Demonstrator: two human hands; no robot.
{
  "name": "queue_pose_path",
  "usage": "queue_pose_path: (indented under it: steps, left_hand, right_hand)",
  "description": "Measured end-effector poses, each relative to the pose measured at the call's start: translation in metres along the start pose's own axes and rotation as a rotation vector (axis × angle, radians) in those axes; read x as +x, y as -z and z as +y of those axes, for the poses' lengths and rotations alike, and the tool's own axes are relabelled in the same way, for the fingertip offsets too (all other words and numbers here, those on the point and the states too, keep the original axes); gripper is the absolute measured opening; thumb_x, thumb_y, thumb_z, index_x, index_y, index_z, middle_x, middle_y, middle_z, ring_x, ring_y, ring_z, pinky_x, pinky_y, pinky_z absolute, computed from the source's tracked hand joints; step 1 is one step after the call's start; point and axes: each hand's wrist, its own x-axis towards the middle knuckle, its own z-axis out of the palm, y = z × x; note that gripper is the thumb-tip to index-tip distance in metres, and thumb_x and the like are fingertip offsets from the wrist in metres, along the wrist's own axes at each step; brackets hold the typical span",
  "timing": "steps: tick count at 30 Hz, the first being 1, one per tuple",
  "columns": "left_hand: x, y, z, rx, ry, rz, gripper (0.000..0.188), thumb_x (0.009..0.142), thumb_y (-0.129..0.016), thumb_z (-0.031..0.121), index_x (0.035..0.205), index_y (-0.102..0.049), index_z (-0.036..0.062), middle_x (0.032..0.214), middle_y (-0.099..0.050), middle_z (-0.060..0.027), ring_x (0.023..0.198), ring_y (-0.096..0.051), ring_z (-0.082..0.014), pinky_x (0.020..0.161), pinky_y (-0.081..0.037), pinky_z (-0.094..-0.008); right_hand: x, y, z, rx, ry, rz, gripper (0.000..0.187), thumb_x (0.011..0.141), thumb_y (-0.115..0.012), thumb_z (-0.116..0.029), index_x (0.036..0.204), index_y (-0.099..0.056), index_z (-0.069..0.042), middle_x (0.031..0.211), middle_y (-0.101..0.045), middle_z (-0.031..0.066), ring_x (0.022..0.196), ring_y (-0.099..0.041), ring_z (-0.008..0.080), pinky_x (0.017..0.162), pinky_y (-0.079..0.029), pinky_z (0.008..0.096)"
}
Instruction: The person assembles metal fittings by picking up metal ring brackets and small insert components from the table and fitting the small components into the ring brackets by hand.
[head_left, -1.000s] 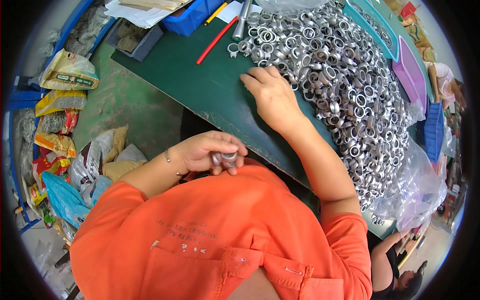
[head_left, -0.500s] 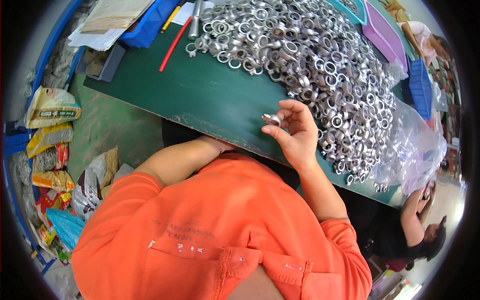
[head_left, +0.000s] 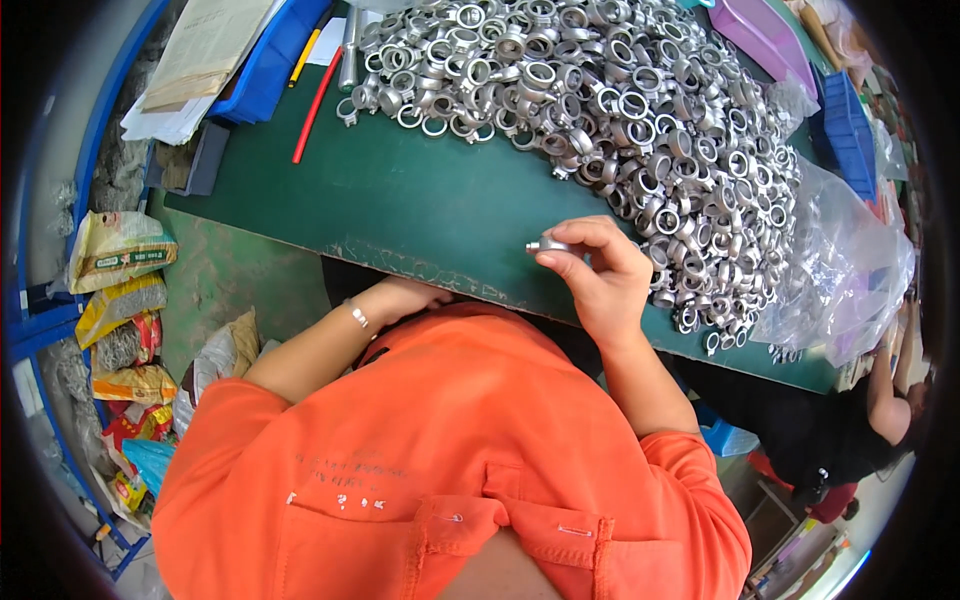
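In the head view, the right hand pinches one metal ring between thumb and forefinger, its stub pointing left, over the green table. The ring looks light, stiff and hard to break, though its smooth curved wall may slip; holding it across the band, clear of the stub, seems soundest. The left hand is low by the table's worn near edge, fingers partly hidden, so I cannot tell whether it grips anything. Bare tabletop opens leftward from the ring, toward the red stick; rightward, the ring pile crowds close behind the right hand
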Motion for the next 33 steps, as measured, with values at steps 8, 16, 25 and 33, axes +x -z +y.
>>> queue_pose_path:
  steps: [8, 16, 25, 33]
  left_hand:
    - [-0.102, 0.011, 0.095, 0.579, -0.408, -0.175, 0.022, 0.087, -0.055, 0.016, 0.090, -0.060, -0.0044, 0.081, -0.062, -0.0062, 0.073, -0.057, -0.0130, 0.064, -0.047, -0.0273]
    - [-0.077, -0.024, 0.139, -0.092, -0.306, -0.165, 0.017, 0.089, -0.053, 0.013, 0.085, -0.061, -0.0012, 0.067, -0.057, -0.0011, 0.054, -0.048, -0.0041, 0.046, -0.038, -0.0171]
    - [-0.048, -0.040, 0.132, -0.701, -0.161, -0.493, 0.040, 0.097, -0.031, 0.032, 0.115, -0.046, -0.0004, 0.092, -0.062, -0.0128, 0.081, -0.064, -0.0219, 0.063, -0.055, -0.0264]
    - [-0.047, -0.036, 0.127, -0.720, -0.205, -0.423, 0.023, 0.093, -0.044, 0.023, 0.095, -0.055, 0.0030, 0.086, -0.060, -0.0077, 0.072, -0.059, -0.0127, 0.051, -0.047, -0.0210]
  right_hand:
    - [-0.002, 0.002, -0.002, 0.796, -0.654, 0.095, 0.014, 0.082, -0.060, 0.000, 0.096, -0.060, 0.004, 0.086, -0.065, 0.0139, 0.072, -0.063, 0.0160, 0.058, -0.052, 0.0243]
    - [0.002, 0.008, -0.003, 1.095, -0.801, 0.070, 0.010, 0.081, -0.060, -0.004, 0.090, -0.060, 0.003, 0.079, -0.064, 0.0139, 0.052, -0.057, 0.0109, 0.043, -0.048, 0.0214]
    - [-0.003, -0.003, -0.011, 0.334, -0.147, 0.170, 0.020, 0.073, -0.047, 0.015, 0.077, -0.059, 0.000, 0.089, -0.063, 0.0123, 0.076, -0.062, 0.0202, 0.064, -0.051, 0.0266]
    - [0.049, -0.001, -0.011, -0.645, 0.152, 0.257, 0.017, 0.074, -0.062, 0.001, 0.091, -0.057, 0.000, 0.081, -0.058, 0.0140, 0.065, -0.056, 0.0316, 0.059, -0.048, 0.0373]
